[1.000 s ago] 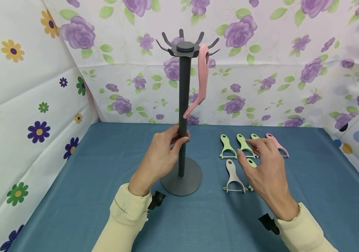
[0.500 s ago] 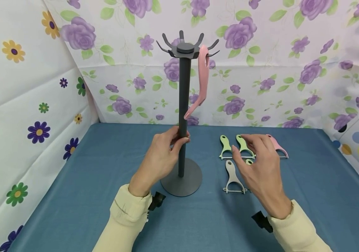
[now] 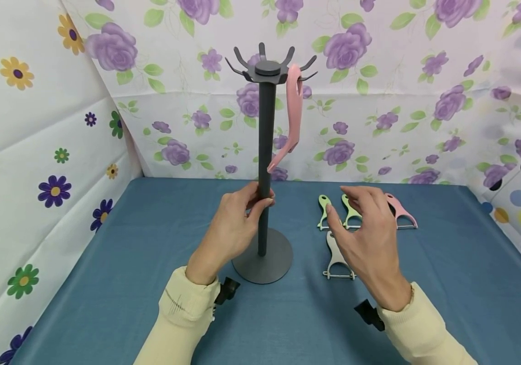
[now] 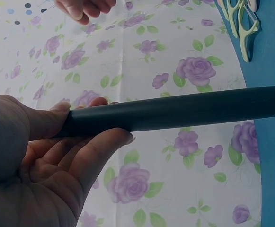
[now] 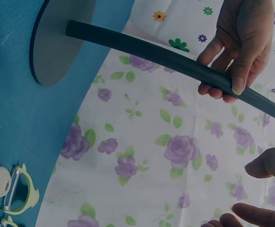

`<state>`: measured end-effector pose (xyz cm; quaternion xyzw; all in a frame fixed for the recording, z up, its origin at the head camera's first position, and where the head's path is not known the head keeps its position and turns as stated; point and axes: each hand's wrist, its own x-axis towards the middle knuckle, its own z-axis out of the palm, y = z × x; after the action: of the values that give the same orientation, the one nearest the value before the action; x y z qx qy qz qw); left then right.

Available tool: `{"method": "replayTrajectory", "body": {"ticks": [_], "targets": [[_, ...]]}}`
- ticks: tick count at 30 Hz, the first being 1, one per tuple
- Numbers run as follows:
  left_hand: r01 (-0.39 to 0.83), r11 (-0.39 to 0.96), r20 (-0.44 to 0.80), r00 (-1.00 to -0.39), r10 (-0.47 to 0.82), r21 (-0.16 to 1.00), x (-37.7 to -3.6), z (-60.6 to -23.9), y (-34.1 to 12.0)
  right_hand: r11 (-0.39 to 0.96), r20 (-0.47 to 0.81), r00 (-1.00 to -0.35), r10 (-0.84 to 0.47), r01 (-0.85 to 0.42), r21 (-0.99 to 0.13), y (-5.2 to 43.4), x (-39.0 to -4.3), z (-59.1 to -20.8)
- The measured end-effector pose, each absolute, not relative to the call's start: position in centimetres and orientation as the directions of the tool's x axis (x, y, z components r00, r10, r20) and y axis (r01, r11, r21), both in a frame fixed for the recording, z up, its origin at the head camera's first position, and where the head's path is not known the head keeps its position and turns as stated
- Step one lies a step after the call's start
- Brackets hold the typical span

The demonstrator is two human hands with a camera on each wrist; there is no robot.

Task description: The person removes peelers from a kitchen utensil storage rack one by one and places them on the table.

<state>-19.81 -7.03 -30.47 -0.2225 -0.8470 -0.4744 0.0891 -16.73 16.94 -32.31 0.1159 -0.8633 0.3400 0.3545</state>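
My left hand (image 3: pixel 230 230) is wrapped around the pole of the dark grey metal hanging stand (image 3: pixel 265 152), thumb on one side and fingers on the other, at about the middle of its height. The stand is upright on its round base on the blue cloth-covered tabletop (image 3: pixel 128 263), at the centre of my view. From one of the hooks at its crown, on the 3 o'clock side, hangs a pink plastic peeler (image 3: pixel 291 116), blade end down and close to the pole.

My right hand (image 3: pixel 364 238) hovers at 3 o'clock of the stand, fingers loosely spread and slightly bent, holding nothing. It hangs over a group of peelers lying flat on the tabletop. A pale green plastic peeler (image 3: pixel 322 210) lies at the group's 9 o'clock edge, with a second green peeler (image 3: pixel 348 213) just beside it, partly behind my fingers. A second pink peeler (image 3: pixel 401 212) lies at the 3 o'clock edge. A white plastic peeler (image 3: pixel 337 258) lies nearer me, at 6 o'clock of the green ones, its blade end towards me and its handle partly under my thumb. I cannot tell whether my fingertips touch any of them.

Floral-print fabric walls (image 3: pixel 402 101) stand around the tabletop.
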Motion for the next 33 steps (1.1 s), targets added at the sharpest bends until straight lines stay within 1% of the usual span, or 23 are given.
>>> {"method": "replayTrajectory", "body": {"ticks": [11,18,33], "targets": [[0.469,0.450,0.369,-0.882,0.294,0.760,-19.9,-30.5,-7.0,0.716,0.709,-0.703,0.058,-0.466,-0.520,16.0,-16.8,-31.5],[0.459,0.448,0.355,-0.886,0.299,0.768,-20.0,-30.5,-7.0,0.702,0.738,-0.674,0.040,-0.506,-0.501,15.3,-16.9,-31.0],[0.452,0.456,0.351,-0.890,0.291,0.767,-20.0,-30.6,-7.1,0.661,0.741,-0.671,-0.016,-0.563,-0.496,14.2,-16.9,-30.1]]}}
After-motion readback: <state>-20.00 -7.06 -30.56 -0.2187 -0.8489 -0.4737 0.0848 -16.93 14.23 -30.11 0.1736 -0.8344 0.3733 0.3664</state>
